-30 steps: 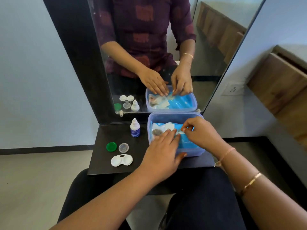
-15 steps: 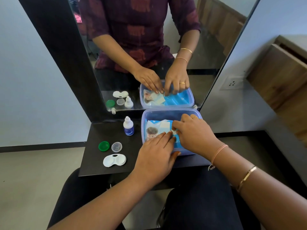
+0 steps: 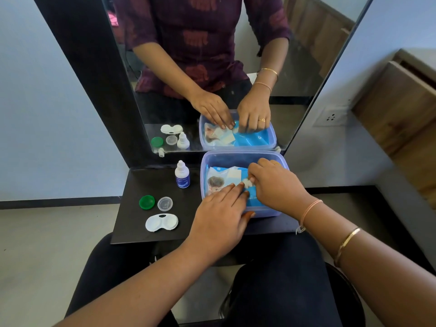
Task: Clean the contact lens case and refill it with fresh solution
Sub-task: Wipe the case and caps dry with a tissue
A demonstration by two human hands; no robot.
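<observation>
Head view, going from the left: a green cap [image 3: 146,202] and a clear cap [image 3: 165,203] lie side by side on the black shelf [image 3: 132,223], and just nearer than them sits the white contact lens case [image 3: 161,222], open with both wells facing up, well apart from either hand. Farther back, close to the mirror [image 3: 236,67], a small solution bottle [image 3: 182,174] with a white top and blue label stands upright, just left of a translucent blue plastic box [image 3: 245,155]. Inside the box lies a blue wipes packet [image 3: 218,182] with a printed picture on it. The left hand [image 3: 221,220] rests flat over the near edge of the box, fingers extended and together, pressing down on the packet without gripping it. To its right, the right hand [image 3: 276,185] reaches into the box with thumb and fingertips pinched together on a small white tuft of wipe [image 3: 247,183] at the packet's opening. The mirror reflects the same objects and both hands.
</observation>
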